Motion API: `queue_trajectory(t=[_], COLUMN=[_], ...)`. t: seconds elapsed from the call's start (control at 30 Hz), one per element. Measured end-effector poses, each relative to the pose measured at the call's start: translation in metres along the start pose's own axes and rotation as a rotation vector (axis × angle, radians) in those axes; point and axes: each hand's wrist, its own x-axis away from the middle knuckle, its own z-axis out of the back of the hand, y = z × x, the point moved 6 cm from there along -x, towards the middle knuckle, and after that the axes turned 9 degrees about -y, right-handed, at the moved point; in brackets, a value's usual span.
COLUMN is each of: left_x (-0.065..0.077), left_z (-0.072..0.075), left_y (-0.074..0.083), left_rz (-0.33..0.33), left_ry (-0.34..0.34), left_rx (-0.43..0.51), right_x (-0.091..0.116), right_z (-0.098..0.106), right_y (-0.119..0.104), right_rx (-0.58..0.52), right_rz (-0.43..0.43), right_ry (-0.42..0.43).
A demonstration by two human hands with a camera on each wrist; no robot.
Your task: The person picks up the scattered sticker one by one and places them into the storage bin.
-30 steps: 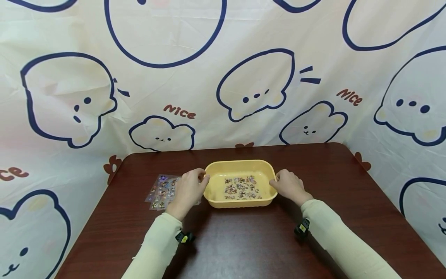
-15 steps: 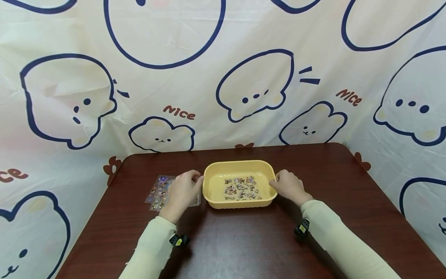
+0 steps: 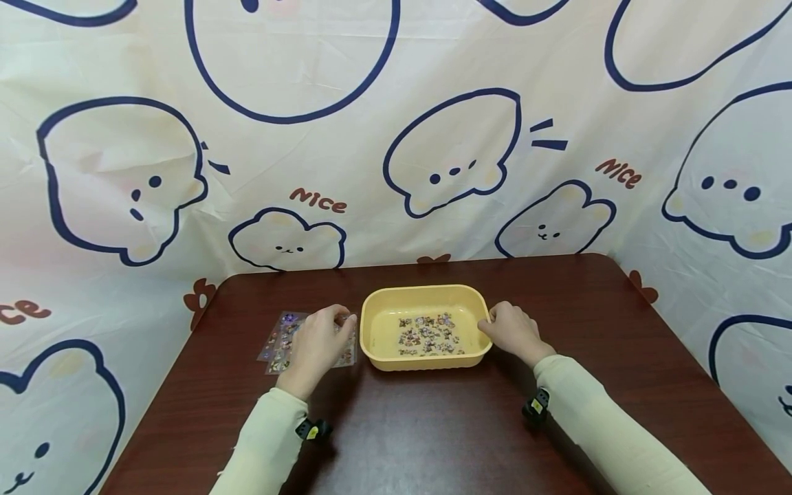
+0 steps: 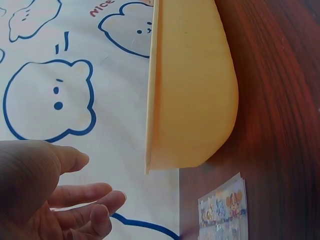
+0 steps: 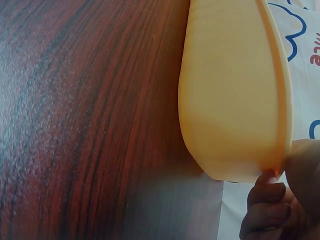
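Note:
A yellow plastic basin (image 3: 427,364) sits on the table, with several small colourful printed pieces (image 3: 428,334) on its bottom. Thumb and curled fingers of my right hand (image 3: 515,331) pinch the basin's right end at the rim, as the right wrist view also shows on the hand (image 5: 272,207). Off the basin's left end, my left hand (image 3: 317,347) hangs above clear sticker sheets (image 3: 281,344) with thumb and fingers apart. Nothing is between the fingers of that hand (image 4: 75,200) in the left wrist view. It partly hides the sheets.
The dark reddish-brown wooden table (image 3: 427,426) carries the basin and the sheets. Behind and at both sides hangs a pale cloth (image 3: 365,158) printed with blue cartoon outlines. Both wrists wear a black strap with a small device.
My left hand has let go of the basin's left rim and moved left, over the sticker sheets. The basin shifted very slightly left, then stayed. My right hand has kept its grip.

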Motion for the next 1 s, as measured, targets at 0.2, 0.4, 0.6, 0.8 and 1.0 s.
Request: queue_trajectory(t=[0.2, 0.4, 0.6, 0.8, 1.0], left_x=[0.0, 0.001, 0.002, 0.003, 0.003], left_z=[0.002, 0.003, 0.002, 0.0, -0.002], left_y=[-0.005, -0.01, -0.017, -0.024, -0.029], left_rz=[-0.009, -0.019, -0.003, 0.013, 0.021], left_ry=[0.009, 0.02, 0.016, 0.015, 0.001], left_rx=[-0.006, 0.0, -0.003, -0.014, -0.007], right_x=[0.0, 0.0, 0.001, 0.0, 0.0], right_z=[0.0, 0.0, 0.0, 0.002, 0.001], right_y=[0.0, 0.0, 0.0, -0.001, -0.001], right_rx=[0.001, 0.001, -0.001, -0.006, -0.008], right_rz=[0.0, 0.003, 0.007, 0.009, 0.005], right_ry=[-0.001, 0.001, -0.002, -0.007, -0.01])
